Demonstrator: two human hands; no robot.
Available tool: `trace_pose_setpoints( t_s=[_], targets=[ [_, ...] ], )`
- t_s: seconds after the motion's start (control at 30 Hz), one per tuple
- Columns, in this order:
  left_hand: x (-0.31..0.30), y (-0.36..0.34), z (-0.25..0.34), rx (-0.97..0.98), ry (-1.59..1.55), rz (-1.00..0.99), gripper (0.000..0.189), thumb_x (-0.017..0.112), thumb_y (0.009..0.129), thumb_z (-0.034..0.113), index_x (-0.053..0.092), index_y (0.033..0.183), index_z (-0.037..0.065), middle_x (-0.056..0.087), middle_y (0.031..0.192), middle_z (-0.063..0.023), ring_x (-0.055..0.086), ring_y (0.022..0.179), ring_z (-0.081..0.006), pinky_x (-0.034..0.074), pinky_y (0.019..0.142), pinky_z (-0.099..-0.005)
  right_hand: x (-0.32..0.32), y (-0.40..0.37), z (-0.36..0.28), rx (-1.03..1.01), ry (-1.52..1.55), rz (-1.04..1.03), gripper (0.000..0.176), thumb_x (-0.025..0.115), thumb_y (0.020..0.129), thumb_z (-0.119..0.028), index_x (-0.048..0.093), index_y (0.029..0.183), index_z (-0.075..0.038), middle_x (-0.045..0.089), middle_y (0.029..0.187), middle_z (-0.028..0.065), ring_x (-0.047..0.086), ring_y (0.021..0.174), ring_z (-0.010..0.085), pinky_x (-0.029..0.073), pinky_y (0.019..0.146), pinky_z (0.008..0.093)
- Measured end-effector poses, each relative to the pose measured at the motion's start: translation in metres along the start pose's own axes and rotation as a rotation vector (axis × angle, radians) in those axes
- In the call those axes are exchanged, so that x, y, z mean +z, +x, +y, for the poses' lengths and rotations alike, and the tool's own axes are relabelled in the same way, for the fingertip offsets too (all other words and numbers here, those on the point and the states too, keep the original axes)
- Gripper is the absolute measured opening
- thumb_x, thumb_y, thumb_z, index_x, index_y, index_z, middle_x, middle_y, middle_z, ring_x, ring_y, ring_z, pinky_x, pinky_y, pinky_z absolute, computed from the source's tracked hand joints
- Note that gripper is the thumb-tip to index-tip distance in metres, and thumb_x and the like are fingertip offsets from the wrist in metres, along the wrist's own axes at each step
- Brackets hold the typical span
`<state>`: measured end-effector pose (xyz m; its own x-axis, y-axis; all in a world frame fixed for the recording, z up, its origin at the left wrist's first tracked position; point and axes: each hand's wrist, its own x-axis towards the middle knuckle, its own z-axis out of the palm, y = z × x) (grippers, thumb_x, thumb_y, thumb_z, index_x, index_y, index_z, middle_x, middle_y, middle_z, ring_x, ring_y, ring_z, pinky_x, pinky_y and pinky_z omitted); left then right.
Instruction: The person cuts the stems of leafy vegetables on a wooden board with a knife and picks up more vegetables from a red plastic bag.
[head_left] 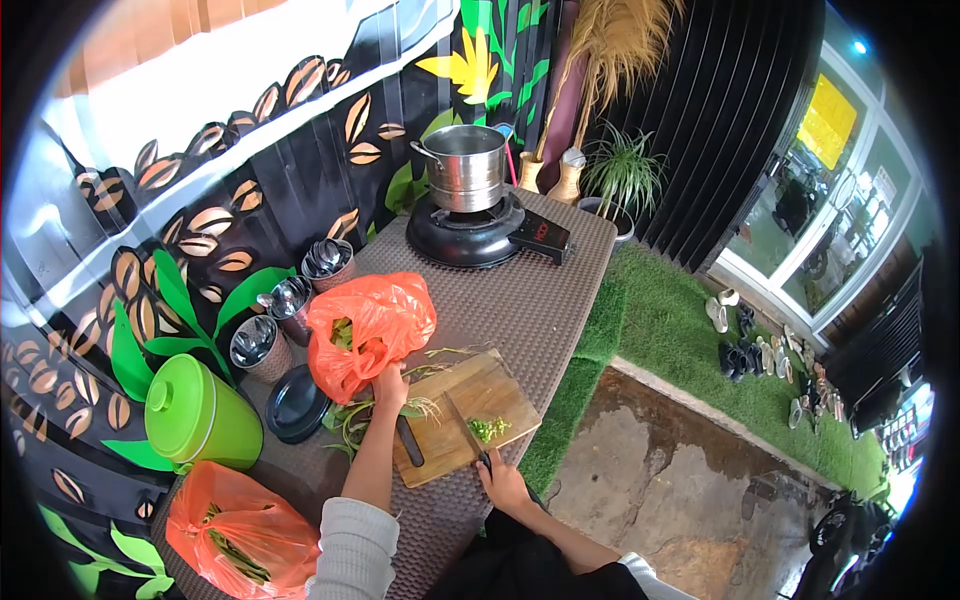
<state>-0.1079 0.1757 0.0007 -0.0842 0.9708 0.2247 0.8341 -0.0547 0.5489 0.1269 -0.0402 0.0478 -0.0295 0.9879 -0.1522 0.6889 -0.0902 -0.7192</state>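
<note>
My left hand (391,387) is closed at the near edge of an orange plastic bag (385,320) with green leaves inside; its fingertips are partly hidden. Stringy roots and leafy stems (348,425) lie around that wrist. In my right hand (505,487) is a knife (466,428), its blade lying across a wooden cutting board (440,425). Chopped greens (488,430) sit in a small heap beside the blade. The board's dark handle slot (409,441) shows on its left side.
A second orange bag (240,535) of greens sits front left, near a lime-green lidded bucket (200,412) and a dark round lid (297,403). Several cutlery cups (258,345) line the wall. A steel pot (466,170) stands on a black stove (465,235) near the table's far end.
</note>
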Motion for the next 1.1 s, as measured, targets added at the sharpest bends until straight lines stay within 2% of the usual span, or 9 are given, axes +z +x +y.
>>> trace_pose_setpoints(
  t_s=[0.1,0.13,0.37,0.5,0.57,0.83,0.9,1.0,1.1],
  targets=[
    [-0.008,0.001,0.001,-0.034,0.1,-0.099,0.017,0.074,0.071,0.01,0.066,0.084,0.005,0.067,0.088,-0.0115,0.063,0.089,-0.0301,0.047,0.079,-0.0409,-0.001,-0.003,-0.001,-0.003,0.001,-0.007,0.035,0.046,0.093,-0.031,0.04,0.114,-0.003,0.06,0.07,0.0298,0.06,0.07,0.0478,0.048,0.064,0.0565],
    [-0.003,0.001,-0.006,0.049,0.087,-0.018,0.016,0.074,0.068,0.008,0.064,0.079,0.004,0.065,0.075,-0.0139,0.064,0.079,-0.0306,0.048,0.074,-0.0417,-0.002,-0.003,-0.001,-0.004,-0.002,-0.02,0.035,0.045,0.093,-0.031,0.041,0.114,-0.003,0.06,0.071,0.0297,0.06,0.071,0.0475,0.048,0.065,0.0563],
    [-0.007,0.015,0.0,0.023,-0.051,-0.016,0.007,0.064,0.079,0.008,0.062,0.079,0.001,0.065,0.076,-0.0155,0.064,0.075,-0.0302,0.049,0.068,-0.0401,-0.01,0.003,-0.004,0.001,-0.076,-0.077,0.035,0.045,0.093,-0.031,0.042,0.115,-0.004,0.061,0.073,0.0292,0.06,0.072,0.0472,0.048,0.066,0.0558],
    [-0.039,0.019,0.04,0.175,-0.455,-0.013,0.011,0.057,0.087,0.008,0.062,0.085,-0.001,0.066,0.083,-0.0168,0.066,0.08,-0.0287,0.05,0.069,-0.0353,-0.016,0.016,0.0,0.005,-0.116,-0.006,0.038,0.046,0.092,-0.031,0.042,0.117,-0.003,0.061,0.072,0.0292,0.061,0.071,0.0471,0.049,0.066,0.0557],
    [-0.062,0.021,0.066,0.349,-0.39,0.129,0.011,0.058,0.086,0.007,0.063,0.092,-0.001,0.066,0.084,-0.0151,0.066,0.081,-0.0277,0.05,0.07,-0.0346,-0.017,0.021,0.002,0.008,-0.11,0.012,0.04,0.047,0.092,-0.031,0.041,0.118,-0.002,0.06,0.071,0.0299,0.061,0.071,0.0474,0.048,0.066,0.0563],
    [-0.126,0.024,0.125,0.402,-0.502,0.383,0.014,0.06,0.082,0.0,0.064,0.095,0.001,0.066,0.088,-0.0143,0.064,0.075,-0.0278,0.049,0.068,-0.0337,-0.007,0.007,-0.001,-0.024,-0.125,-0.028,0.04,0.048,0.091,-0.031,0.041,0.117,-0.002,0.06,0.074,0.0311,0.06,0.073,0.0489,0.048,0.067,0.0567],
    [-0.131,0.024,0.121,0.431,-0.479,0.389,0.013,0.061,0.082,0.0,0.064,0.095,0.0,0.066,0.088,-0.012,0.064,0.074,-0.0216,0.05,0.067,-0.0309,-0.005,0.006,0.0,-0.041,-0.091,-0.015,0.038,0.048,0.091,-0.03,0.041,0.116,-0.001,0.061,0.075,0.0306,0.06,0.073,0.0488,0.048,0.068,0.0565],
    [-0.134,0.018,0.117,0.249,-1.037,0.369,0.014,0.066,0.083,0.005,0.065,0.094,-0.003,0.066,0.088,-0.0064,0.062,0.08,-0.0113,0.052,0.067,-0.0246,-0.006,0.005,-0.001,-0.063,-0.024,0.058,0.034,0.05,0.09,-0.028,0.044,0.11,-0.001,0.06,0.075,0.0306,0.059,0.073,0.0487,0.048,0.066,0.0559],
    [-0.143,0.003,0.115,-0.012,-1.153,0.275,0.017,0.069,0.081,0.008,0.065,0.095,-0.001,0.065,0.088,-0.0058,0.062,0.079,-0.0122,0.051,0.068,-0.0237,-0.015,0.006,-0.007,-0.108,0.113,0.172,0.031,0.052,0.09,-0.026,0.047,0.106,0.0,0.059,0.074,0.0313,0.058,0.074,0.0489,0.047,0.064,0.0556]
  ],
)
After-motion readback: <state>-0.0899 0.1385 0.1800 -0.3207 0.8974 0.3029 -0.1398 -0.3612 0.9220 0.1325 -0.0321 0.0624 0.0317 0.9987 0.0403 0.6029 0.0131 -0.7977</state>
